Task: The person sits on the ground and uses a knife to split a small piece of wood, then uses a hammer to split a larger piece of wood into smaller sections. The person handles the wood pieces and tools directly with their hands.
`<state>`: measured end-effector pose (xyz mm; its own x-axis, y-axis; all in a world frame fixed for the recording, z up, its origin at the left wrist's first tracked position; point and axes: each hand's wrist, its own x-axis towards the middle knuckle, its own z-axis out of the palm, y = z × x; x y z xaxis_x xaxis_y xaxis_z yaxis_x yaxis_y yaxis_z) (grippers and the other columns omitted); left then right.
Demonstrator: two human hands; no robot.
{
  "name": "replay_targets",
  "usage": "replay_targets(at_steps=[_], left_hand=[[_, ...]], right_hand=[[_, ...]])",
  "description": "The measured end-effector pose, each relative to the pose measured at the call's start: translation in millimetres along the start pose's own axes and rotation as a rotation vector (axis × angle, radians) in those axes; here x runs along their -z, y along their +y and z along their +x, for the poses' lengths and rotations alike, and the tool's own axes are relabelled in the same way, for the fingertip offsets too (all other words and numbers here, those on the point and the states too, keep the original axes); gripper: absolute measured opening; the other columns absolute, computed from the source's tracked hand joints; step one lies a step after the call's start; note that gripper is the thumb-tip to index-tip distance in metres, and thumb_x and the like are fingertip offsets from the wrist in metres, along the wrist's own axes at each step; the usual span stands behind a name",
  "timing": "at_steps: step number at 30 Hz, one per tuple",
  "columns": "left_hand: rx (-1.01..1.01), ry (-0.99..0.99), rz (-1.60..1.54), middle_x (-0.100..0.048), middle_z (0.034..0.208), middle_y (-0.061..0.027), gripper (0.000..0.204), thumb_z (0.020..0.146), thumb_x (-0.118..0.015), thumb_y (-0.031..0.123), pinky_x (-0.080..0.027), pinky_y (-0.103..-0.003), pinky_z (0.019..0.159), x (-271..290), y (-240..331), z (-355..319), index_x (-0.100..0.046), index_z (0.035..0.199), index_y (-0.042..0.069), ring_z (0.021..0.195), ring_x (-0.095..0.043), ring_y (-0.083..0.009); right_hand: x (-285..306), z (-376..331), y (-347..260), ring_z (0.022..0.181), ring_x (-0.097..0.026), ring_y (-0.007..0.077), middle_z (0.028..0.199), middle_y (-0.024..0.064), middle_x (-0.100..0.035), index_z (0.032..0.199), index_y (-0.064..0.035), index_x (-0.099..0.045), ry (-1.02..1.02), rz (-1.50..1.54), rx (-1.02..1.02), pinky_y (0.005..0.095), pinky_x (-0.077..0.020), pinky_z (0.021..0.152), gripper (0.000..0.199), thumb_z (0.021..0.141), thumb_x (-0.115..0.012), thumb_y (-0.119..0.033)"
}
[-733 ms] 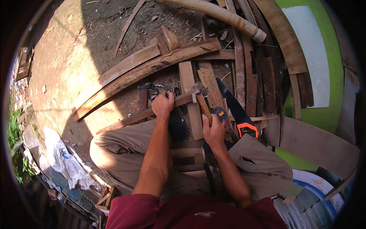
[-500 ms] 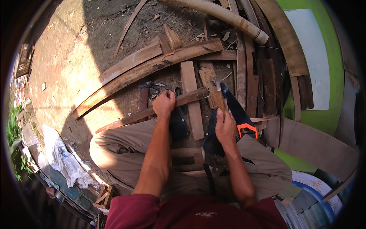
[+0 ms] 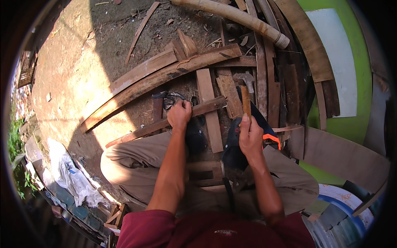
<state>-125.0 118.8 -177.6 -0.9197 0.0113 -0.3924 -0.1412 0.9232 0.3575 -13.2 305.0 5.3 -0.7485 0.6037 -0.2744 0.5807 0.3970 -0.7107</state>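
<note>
Wooden-handled claw hammer (image 3: 245, 96) stands raised at frame centre, gripped by the right hand (image 3: 249, 135). The left hand (image 3: 179, 115) clamps the narrow brown wooden slat (image 3: 173, 120); a square strike wants those fingers clear.

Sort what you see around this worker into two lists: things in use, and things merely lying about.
In use:
left hand pressing on the thin wooden strip
right hand gripping the hammer
flat board under the strip

Lying about:
bamboo pole
long curved planks
saw with orange handle
white plastic sheet
</note>
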Motion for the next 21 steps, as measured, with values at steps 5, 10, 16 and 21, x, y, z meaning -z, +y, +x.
replay_targets(at_steps=[5, 10, 16, 21], left_hand=[[-0.029, -0.016, 0.005, -0.071, 0.083, -0.0254, 0.039, 0.090, -0.053, 0.042, -0.054, -0.055, 0.077, -2.1, -3.1, 3.3, -0.076, 0.095, 0.011, 0.080, -0.069, -0.0463], [0.010, -0.082, 0.049, -0.073, 0.092, -0.0247, 0.044, 0.092, -0.052, 0.044, -0.054, -0.051, 0.084, 3.1, -2.3, 3.6, -0.077, 0.110, 0.013, 0.089, -0.070, -0.0444], [0.022, -0.097, 0.066, -0.072, 0.092, -0.0251, 0.045, 0.092, -0.050, 0.045, -0.055, -0.050, 0.085, 0.0, -3.1, 4.1, -0.077, 0.107, 0.013, 0.090, -0.070, -0.0441], [-0.003, -0.071, 0.012, -0.072, 0.094, -0.0262, 0.046, 0.091, -0.051, 0.045, -0.053, -0.051, 0.086, 3.2, 1.5, 2.3, -0.077, 0.104, 0.009, 0.093, -0.069, -0.0453]], right_hand=[[-15.6, -16.7, 54.1, 0.080, -0.064, 0.0460, 0.077, 0.0267, -0.063, 0.096, 0.0040, -0.062, -0.232, -0.261, -0.272, 0.0502, -0.0480, 0.070, 0.050, 0.106, -0.046, -0.042], [1.2, -18.0, 36.2, 0.072, -0.063, 0.0391, 0.073, 0.0217, -0.062, 0.095, 0.0037, -0.063, -0.058, -0.051, -0.131, 0.0467, -0.0466, 0.066, 0.047, 0.107, -0.047, -0.039], [-1.6, -16.2, 24.2, 0.060, -0.058, 0.0185, 0.065, 0.0083, -0.057, 0.087, 0.0008, -0.058, -0.063, 0.045, -0.119, 0.0349, -0.0418, 0.056, 0.046, 0.108, -0.047, -0.039], [-12.0, -71.2, 55.5, 0.056, -0.054, 0.0130, 0.064, 0.0033, -0.054, 0.084, -0.0020, -0.057, -0.029, 0.342, -0.515, 0.0329, -0.0418, 0.054, 0.049, 0.108, -0.047, -0.044]])
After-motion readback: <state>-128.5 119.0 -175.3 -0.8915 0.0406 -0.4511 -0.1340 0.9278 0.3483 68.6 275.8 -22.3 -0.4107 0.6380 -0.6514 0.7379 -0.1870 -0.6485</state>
